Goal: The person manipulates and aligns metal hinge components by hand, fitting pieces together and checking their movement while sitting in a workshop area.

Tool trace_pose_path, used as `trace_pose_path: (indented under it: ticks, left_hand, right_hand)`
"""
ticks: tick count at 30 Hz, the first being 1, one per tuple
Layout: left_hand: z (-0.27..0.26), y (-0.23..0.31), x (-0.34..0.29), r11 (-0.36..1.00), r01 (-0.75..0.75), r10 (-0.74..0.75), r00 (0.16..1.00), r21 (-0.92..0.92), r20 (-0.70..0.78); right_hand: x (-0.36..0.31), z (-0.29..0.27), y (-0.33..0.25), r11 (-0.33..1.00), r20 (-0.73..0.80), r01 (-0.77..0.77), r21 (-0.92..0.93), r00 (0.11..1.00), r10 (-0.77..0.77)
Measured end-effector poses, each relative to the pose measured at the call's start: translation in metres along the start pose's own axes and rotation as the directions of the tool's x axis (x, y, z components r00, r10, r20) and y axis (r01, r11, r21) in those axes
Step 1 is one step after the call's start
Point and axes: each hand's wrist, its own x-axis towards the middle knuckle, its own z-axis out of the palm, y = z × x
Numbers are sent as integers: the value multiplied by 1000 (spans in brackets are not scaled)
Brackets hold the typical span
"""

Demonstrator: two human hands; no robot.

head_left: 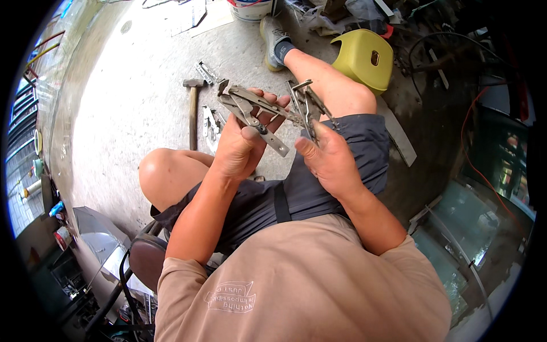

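Note:
My left hand (236, 148) is closed round a jointed metal hinge (245, 108) with several flat arms, its thumb on the near arm and its fingers behind. To the right, my right hand (333, 159) grips a second metal hinge (309, 108), whose arms stand folded up and apart. The far ends of the two hinges come close together or overlap; I cannot tell whether they are joined. Part of the right hand's fingers is hidden behind the metal. Beyond my left hand, a hammer (193, 117) with a wooden handle lies on the floor.
More metal hinges (209, 124) lie beside the hammer on the concrete floor (137, 102). A yellow plastic stool (364, 60) lies tipped at the far right, near a white bucket (250, 11). Glass panes (461, 222) are at the right. A brown-padded chair (149, 262) is at my left.

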Motion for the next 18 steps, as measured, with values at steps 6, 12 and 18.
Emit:
trace_pose_path:
  ticks: [6,12,18]
  left_hand:
    - [5,0,1,999,-10,11,1000,31,-24]
    - [5,1,1,996,-31,33,999,78,-16]
    - [14,1,-4,982,12,1,998,189,-66]
  right_hand:
    - [-2,-4,8,995,-20,-71,-70,997,70]
    - [-2,-2,-1,973,-64,-12,-230,998,-3]
    - [1,-4,-10,961,-19,0,-276,1000,-6]
